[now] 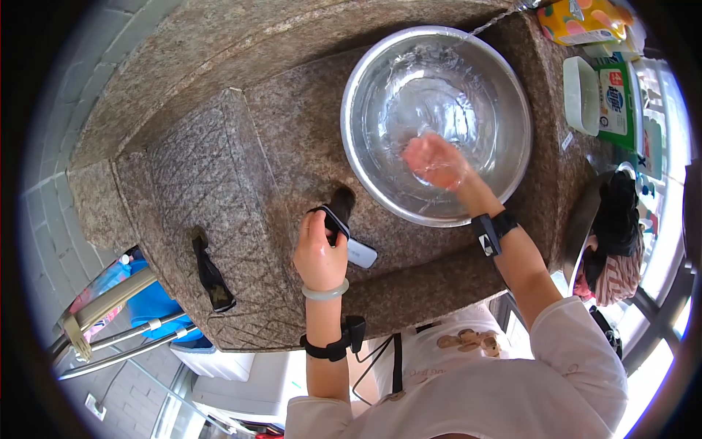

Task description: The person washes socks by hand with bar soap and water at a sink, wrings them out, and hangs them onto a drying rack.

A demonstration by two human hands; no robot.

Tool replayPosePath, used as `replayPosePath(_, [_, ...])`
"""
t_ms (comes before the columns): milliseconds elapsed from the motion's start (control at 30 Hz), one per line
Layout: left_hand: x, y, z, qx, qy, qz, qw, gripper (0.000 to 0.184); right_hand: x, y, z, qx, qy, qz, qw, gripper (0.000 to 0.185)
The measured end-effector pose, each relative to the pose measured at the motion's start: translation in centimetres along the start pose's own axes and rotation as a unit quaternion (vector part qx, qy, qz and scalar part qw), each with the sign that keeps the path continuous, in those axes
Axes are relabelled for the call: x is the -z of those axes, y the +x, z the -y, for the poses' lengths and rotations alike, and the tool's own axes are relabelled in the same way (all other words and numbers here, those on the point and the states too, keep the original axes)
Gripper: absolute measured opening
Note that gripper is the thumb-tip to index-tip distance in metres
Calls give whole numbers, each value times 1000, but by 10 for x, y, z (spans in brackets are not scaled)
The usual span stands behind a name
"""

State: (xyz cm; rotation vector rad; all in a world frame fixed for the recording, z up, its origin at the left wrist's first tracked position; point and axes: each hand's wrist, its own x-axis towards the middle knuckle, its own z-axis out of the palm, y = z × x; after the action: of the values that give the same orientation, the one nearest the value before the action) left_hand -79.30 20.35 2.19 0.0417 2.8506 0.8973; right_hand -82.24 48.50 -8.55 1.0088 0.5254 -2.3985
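Observation:
My right hand (436,162) is in the large metal basin (352,139), in clear, rippling water. Its fingers look loosely extended, with nothing visible in them. Over the stone slab, my left hand (322,252) curls its fingers round a black-rimmed object (336,222), whose kind I cannot make out. Just right of that hand lies a pale grey piece with rounded ends (362,253), partly covered by the hand. Beyond the fingertips is a dark, soft-looking item (342,201). A crumpled black cloth item, like a sock (212,276), lies farther left on the ridged stone.
A thin stream of water (491,23) enters at the basin's far rim. On the right ledge stand a white plastic container (580,95), a green-labelled package (616,106) and a yellow pouch (581,22). Dark and striped cloth (618,271) lies at the right. Metal rails (139,340) stand at lower left.

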Motion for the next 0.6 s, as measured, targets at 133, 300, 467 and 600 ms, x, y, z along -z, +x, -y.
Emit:
replayPosePath(133, [-4, 4, -5, 28, -12, 20, 999, 45, -68, -28, -43, -127, -30, 237, 963, 45])
replayPosePath(300, [-4, 7, -17, -8, 64, 3, 998, 52, -131, -64, -79, -66, -259, 230, 936, 49])
replayPosePath(467, [8, 5, -16, 1, 77, -5, 997, 52, -120, -66, -44, 93, -309, 78, 943, 51])
replayPosePath(600, [20, 0, -13, 29, 38, -3, 999, 47, -34, -28, 3, 290, -452, -197, 820, 44])
